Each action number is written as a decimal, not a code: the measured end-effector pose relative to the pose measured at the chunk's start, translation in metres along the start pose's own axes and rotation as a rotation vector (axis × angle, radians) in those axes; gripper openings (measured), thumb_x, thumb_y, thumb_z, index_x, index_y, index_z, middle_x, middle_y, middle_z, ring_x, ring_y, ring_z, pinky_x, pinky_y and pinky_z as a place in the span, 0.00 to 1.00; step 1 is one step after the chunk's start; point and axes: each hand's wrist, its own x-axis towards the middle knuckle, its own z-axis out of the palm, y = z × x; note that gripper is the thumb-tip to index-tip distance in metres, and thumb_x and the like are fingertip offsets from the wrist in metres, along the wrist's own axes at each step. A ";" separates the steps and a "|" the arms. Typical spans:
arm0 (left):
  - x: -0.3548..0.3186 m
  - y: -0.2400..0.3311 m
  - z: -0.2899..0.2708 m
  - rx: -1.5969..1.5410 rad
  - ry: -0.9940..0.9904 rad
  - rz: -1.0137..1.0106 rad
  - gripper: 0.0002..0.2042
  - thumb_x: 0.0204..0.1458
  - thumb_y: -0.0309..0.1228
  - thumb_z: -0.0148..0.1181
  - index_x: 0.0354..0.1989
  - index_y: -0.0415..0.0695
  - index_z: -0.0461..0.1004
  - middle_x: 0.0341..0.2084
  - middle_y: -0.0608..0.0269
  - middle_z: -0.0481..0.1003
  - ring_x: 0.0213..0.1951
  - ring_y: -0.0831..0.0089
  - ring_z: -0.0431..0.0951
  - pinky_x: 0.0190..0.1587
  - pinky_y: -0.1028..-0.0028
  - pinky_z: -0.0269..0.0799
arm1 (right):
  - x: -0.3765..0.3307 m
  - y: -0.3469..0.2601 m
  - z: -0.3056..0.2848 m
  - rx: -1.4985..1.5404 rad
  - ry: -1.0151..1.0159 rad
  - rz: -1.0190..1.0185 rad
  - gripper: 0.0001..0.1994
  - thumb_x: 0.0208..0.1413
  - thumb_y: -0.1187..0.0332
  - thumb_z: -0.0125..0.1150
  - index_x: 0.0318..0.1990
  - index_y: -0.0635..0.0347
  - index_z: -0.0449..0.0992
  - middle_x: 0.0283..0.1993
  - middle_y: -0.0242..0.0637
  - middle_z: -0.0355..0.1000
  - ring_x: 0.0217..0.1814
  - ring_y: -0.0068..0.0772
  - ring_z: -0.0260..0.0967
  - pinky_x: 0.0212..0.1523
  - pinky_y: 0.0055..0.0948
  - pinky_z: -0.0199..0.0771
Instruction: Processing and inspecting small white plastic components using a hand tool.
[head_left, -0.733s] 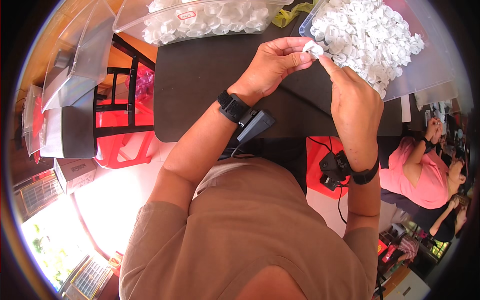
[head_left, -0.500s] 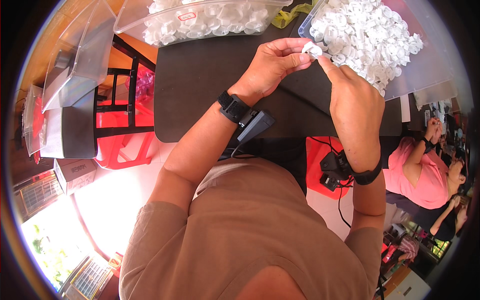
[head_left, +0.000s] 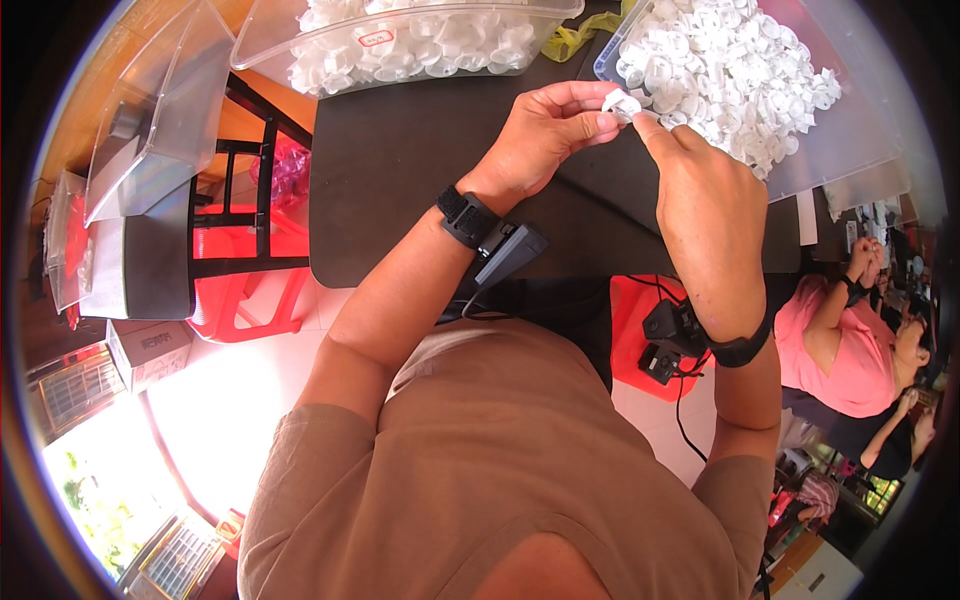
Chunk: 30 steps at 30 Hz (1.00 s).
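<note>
On our dark tabletop (head_left: 400,180), a yellow plastic bag (head_left: 572,40) is lying between the left clear plastic bin (head_left: 262,55) and right clear plastic bin (head_left: 845,150), both holding white plastic pieces (head_left: 720,80).

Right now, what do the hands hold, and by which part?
The left hand pinches a small white piece by its left side; whether the right hand grips it is unclear.
</note>
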 end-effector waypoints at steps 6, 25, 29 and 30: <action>0.000 -0.001 0.000 0.009 0.000 0.004 0.16 0.54 0.21 0.58 0.53 0.39 0.71 0.46 0.57 0.75 0.49 0.71 0.76 0.53 0.73 0.74 | 0.002 0.000 0.000 -0.030 -0.025 -0.012 0.14 0.50 0.73 0.55 0.46 0.57 0.76 0.28 0.35 0.72 0.28 0.36 0.75 0.25 0.32 0.74; -0.001 0.000 -0.001 0.104 -0.031 -0.026 0.16 0.52 0.21 0.61 0.50 0.38 0.73 0.44 0.57 0.76 0.45 0.72 0.77 0.50 0.73 0.76 | 0.003 0.008 0.002 0.057 -0.047 -0.040 0.07 0.50 0.72 0.53 0.36 0.58 0.76 0.26 0.37 0.71 0.27 0.42 0.74 0.26 0.37 0.72; 0.000 -0.002 -0.001 0.116 -0.025 -0.037 0.16 0.52 0.21 0.61 0.50 0.38 0.73 0.44 0.58 0.77 0.44 0.72 0.78 0.50 0.73 0.76 | 0.003 0.010 0.004 0.068 -0.041 -0.039 0.09 0.50 0.72 0.52 0.38 0.58 0.76 0.26 0.37 0.71 0.27 0.42 0.74 0.25 0.38 0.72; 0.000 -0.003 0.000 0.100 -0.024 -0.045 0.16 0.52 0.21 0.61 0.50 0.38 0.73 0.44 0.58 0.76 0.44 0.72 0.77 0.50 0.73 0.76 | 0.003 0.013 0.004 0.068 -0.042 -0.042 0.09 0.50 0.73 0.52 0.38 0.57 0.76 0.26 0.37 0.71 0.27 0.42 0.74 0.26 0.38 0.72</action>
